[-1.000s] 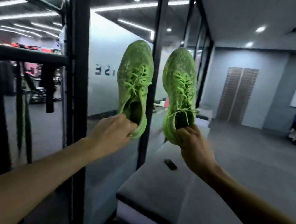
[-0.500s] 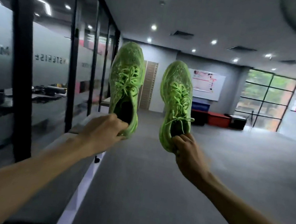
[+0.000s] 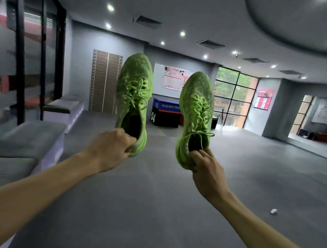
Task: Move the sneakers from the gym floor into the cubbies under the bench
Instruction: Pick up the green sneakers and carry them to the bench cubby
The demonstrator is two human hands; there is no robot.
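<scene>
Two bright green lace-up sneakers hang in the air in front of me, toes pointing away. My left hand [image 3: 109,147] grips the heel of the left sneaker [image 3: 134,95]. My right hand [image 3: 206,169] pinches the heel collar of the right sneaker [image 3: 195,111]. Both arms are stretched out at about chest height over the grey gym floor [image 3: 145,206]. A grey cushioned bench [image 3: 20,144] with a white base runs along the left wall, below and left of my left arm. Its cubbies are hidden from here.
Glass partitions with black frames [image 3: 21,54] stand behind the bench. A second bench section [image 3: 64,106] lies further along. A dark plyo soft box [image 3: 165,113] sits by the far wall, behind the sneakers. A small white scrap [image 3: 273,211] lies on the floor at right.
My view has swung right, from the glass wall and bench top toward the open gym room. Both hands keep hold of the sneakers, which stay raised in front of me.
</scene>
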